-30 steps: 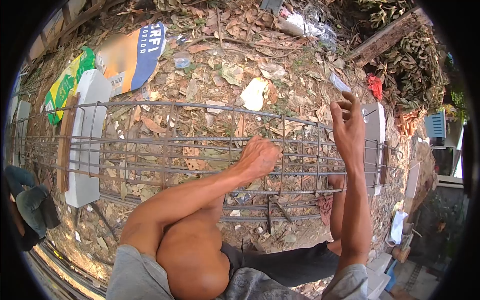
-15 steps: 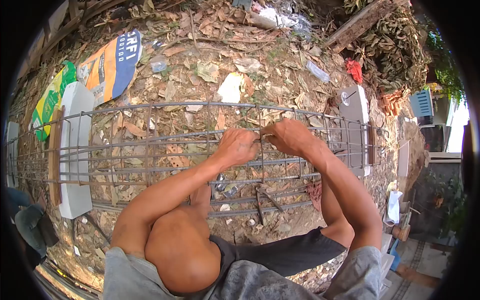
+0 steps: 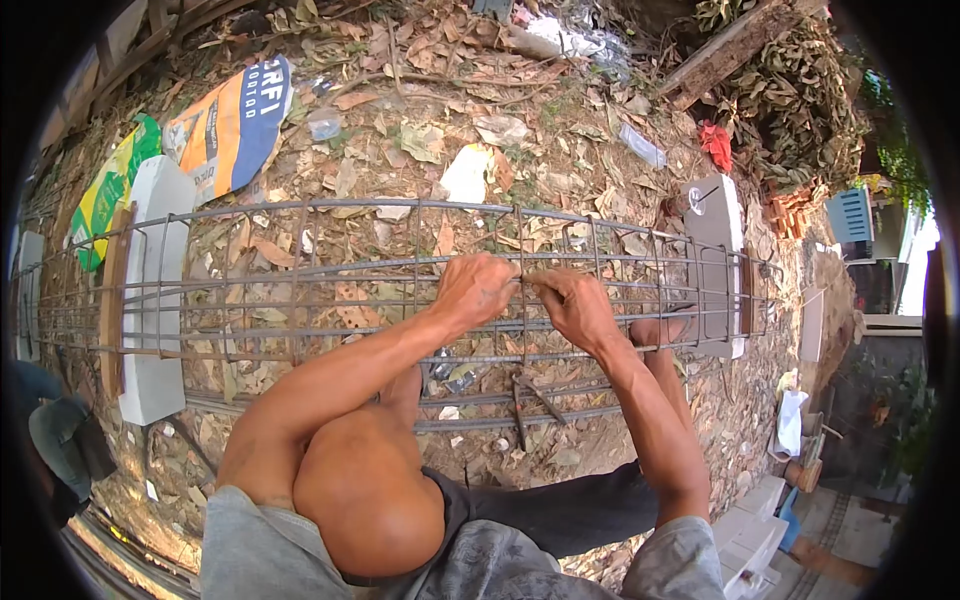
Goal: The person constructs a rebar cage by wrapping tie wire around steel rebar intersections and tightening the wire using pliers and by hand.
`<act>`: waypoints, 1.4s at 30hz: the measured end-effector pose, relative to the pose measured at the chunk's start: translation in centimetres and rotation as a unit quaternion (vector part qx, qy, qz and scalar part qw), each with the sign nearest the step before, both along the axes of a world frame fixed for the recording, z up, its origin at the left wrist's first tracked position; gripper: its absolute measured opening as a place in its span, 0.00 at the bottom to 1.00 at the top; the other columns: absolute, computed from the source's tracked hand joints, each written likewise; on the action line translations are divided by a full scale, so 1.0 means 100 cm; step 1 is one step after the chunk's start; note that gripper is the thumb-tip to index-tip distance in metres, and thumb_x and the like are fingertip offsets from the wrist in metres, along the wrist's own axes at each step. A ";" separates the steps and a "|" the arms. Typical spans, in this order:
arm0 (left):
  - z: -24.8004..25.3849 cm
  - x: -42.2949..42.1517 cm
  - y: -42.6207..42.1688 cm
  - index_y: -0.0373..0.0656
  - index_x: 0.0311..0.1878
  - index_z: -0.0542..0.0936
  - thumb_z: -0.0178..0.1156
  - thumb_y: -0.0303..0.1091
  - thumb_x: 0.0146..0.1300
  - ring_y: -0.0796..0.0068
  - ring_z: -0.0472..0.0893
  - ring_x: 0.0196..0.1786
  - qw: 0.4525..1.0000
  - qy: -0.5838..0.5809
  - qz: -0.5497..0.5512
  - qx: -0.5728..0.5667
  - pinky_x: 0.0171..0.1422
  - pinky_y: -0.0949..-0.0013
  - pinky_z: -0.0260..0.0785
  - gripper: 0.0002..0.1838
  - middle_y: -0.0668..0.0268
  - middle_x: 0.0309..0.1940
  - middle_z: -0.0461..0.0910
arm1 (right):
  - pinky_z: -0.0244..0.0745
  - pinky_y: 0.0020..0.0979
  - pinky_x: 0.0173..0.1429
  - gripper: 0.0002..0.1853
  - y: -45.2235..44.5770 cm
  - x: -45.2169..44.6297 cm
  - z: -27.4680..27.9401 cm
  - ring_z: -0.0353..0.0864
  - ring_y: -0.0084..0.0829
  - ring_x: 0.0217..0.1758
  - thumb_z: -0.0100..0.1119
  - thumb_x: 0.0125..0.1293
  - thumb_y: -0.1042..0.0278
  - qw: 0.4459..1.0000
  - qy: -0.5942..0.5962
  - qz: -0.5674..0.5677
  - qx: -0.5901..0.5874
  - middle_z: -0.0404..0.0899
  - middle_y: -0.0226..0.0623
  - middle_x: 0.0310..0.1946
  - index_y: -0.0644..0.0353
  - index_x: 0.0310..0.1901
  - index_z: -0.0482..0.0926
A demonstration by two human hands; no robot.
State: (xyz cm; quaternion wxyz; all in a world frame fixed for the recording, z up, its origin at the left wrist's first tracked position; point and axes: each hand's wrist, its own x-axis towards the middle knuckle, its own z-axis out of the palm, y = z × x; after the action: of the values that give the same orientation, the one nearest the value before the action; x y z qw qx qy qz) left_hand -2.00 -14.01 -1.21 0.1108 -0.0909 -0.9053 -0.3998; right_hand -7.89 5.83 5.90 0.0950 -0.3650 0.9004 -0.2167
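A long cage of steel bars [image 3: 400,205] with cross hoops lies across the view, resting on a white block [image 3: 155,300] at the left and another white block [image 3: 715,270] at the right. My left hand [image 3: 474,290] is closed at a cross hoop near the middle of the cage. Close beside it, on the right of the same hoop, my right hand [image 3: 578,308] has its fingers pinched together. What either hand grips is too small to make out. Pincers [image 3: 521,412] with dark handles rest below the hands, near the lower bars.
Dry leaves cover the ground. An orange and blue sack [image 3: 235,125] and a green and yellow sack [image 3: 110,195] lie at the upper left. Another person's bent leg [image 3: 60,435] shows at the left edge. A wooden beam [image 3: 735,55] is at the upper right.
My right hand has come down from above the right part of the cage to the hoop beside my left hand. Its forearm has since shifted left. The camera view has also shifted.
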 end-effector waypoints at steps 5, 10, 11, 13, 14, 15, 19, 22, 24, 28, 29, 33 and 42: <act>-0.003 0.000 0.003 0.40 0.28 0.81 0.69 0.33 0.60 0.50 0.84 0.35 1.000 0.008 -0.003 0.001 0.40 0.48 0.77 0.09 0.57 0.26 0.82 | 0.81 0.44 0.37 0.10 -0.002 -0.004 0.018 0.87 0.44 0.35 0.68 0.67 0.63 0.991 0.081 0.061 0.084 0.84 0.34 0.33 0.47 0.49 0.90; -0.007 0.000 0.004 0.40 0.27 0.80 0.69 0.32 0.60 0.51 0.84 0.35 0.999 0.034 0.003 -0.008 0.39 0.48 0.77 0.10 0.57 0.26 0.82 | 0.79 0.45 0.33 0.07 -0.010 0.000 0.008 0.87 0.42 0.34 0.68 0.68 0.59 0.986 0.139 0.030 0.084 0.83 0.34 0.31 0.51 0.41 0.88; -0.009 0.000 0.005 0.40 0.27 0.80 0.69 0.32 0.60 0.51 0.84 0.36 0.999 0.040 0.004 -0.011 0.39 0.48 0.77 0.10 0.57 0.26 0.82 | 0.79 0.46 0.33 0.07 -0.011 0.002 0.005 0.87 0.42 0.34 0.67 0.69 0.59 0.987 0.135 0.019 0.079 0.83 0.35 0.31 0.51 0.40 0.87; -0.007 0.000 0.005 0.41 0.28 0.80 0.69 0.32 0.60 0.51 0.84 0.36 0.999 0.037 0.002 -0.008 0.39 0.48 0.77 0.09 0.57 0.27 0.82 | 0.80 0.46 0.34 0.08 -0.013 0.007 0.001 0.87 0.43 0.34 0.64 0.71 0.59 0.990 0.127 -0.006 0.067 0.84 0.36 0.30 0.52 0.39 0.85; -0.006 0.001 0.005 0.41 0.28 0.80 0.69 0.32 0.60 0.51 0.84 0.36 0.999 0.036 0.001 -0.006 0.39 0.48 0.77 0.09 0.57 0.27 0.82 | 0.80 0.46 0.34 0.06 -0.010 0.008 0.002 0.87 0.44 0.33 0.62 0.72 0.61 0.986 0.152 0.010 0.074 0.84 0.37 0.30 0.52 0.41 0.84; -0.007 0.002 0.005 0.41 0.28 0.80 0.68 0.33 0.60 0.50 0.84 0.36 0.999 0.035 0.000 -0.011 0.39 0.48 0.77 0.09 0.57 0.27 0.82 | 0.80 0.46 0.34 0.05 -0.004 0.007 0.006 0.88 0.45 0.33 0.61 0.73 0.63 0.981 0.177 0.025 0.080 0.85 0.38 0.30 0.51 0.42 0.84; -0.006 0.001 0.004 0.41 0.29 0.79 0.68 0.34 0.61 0.50 0.84 0.37 0.999 0.043 0.001 -0.026 0.40 0.48 0.78 0.10 0.57 0.28 0.82 | 0.80 0.47 0.34 0.07 0.019 0.006 0.021 0.89 0.47 0.33 0.55 0.73 0.69 0.969 0.176 0.052 0.163 0.85 0.42 0.30 0.50 0.47 0.82; -0.004 0.002 0.005 0.42 0.31 0.81 0.67 0.37 0.63 0.50 0.85 0.38 0.999 0.039 -0.005 -0.034 0.41 0.48 0.78 0.10 0.58 0.30 0.83 | 0.80 0.47 0.33 0.09 0.020 0.018 0.018 0.90 0.45 0.34 0.54 0.71 0.72 0.960 0.110 0.041 0.256 0.85 0.43 0.29 0.51 0.49 0.82; -0.003 0.004 0.004 0.42 0.36 0.84 0.67 0.38 0.63 0.51 0.86 0.39 0.999 0.026 -0.007 -0.040 0.43 0.49 0.79 0.09 0.58 0.33 0.85 | 0.80 0.46 0.33 0.11 0.018 0.023 0.022 0.89 0.47 0.34 0.55 0.70 0.72 0.962 0.114 0.027 0.246 0.85 0.45 0.32 0.54 0.51 0.81; -0.004 0.004 0.002 0.42 0.45 0.89 0.67 0.38 0.65 0.49 0.87 0.41 0.999 0.000 -0.011 -0.036 0.45 0.49 0.79 0.12 0.56 0.37 0.88 | 0.81 0.45 0.47 0.13 0.028 0.055 0.045 0.85 0.44 0.45 0.60 0.71 0.67 0.966 0.236 0.036 0.098 0.85 0.43 0.42 0.56 0.55 0.83; -0.005 0.001 0.002 0.42 0.45 0.89 0.66 0.38 0.65 0.48 0.87 0.41 0.999 0.000 -0.006 -0.033 0.45 0.48 0.79 0.12 0.55 0.36 0.88 | 0.80 0.45 0.50 0.14 0.034 0.065 0.058 0.85 0.44 0.46 0.62 0.71 0.64 0.974 0.215 0.047 0.058 0.85 0.43 0.42 0.56 0.55 0.84; 0.013 0.000 0.001 0.42 0.47 0.90 0.67 0.39 0.64 0.46 0.87 0.38 0.998 -0.057 -0.018 -0.023 0.46 0.48 0.78 0.14 0.51 0.35 0.88 | 0.80 0.45 0.57 0.22 0.080 0.103 0.044 0.84 0.48 0.57 0.66 0.72 0.51 0.951 -0.241 -0.006 0.193 0.85 0.46 0.50 0.61 0.57 0.85; 0.006 -0.009 -0.008 0.39 0.47 0.90 0.70 0.43 0.62 0.46 0.87 0.42 0.993 -0.101 -0.055 0.014 0.51 0.52 0.78 0.18 0.50 0.40 0.89 | 0.78 0.56 0.64 0.57 0.147 0.209 -0.179 0.75 0.51 0.70 0.77 0.58 0.41 0.891 -0.127 -0.179 0.397 0.73 0.47 0.66 0.59 0.80 0.54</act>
State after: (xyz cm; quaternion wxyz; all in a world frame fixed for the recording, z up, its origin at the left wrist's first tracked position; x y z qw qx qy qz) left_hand -2.93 -14.77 -0.60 -0.0022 -0.0980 -0.8997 -0.4254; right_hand 13.01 20.58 -11.95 0.3053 -0.0989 0.9418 0.1004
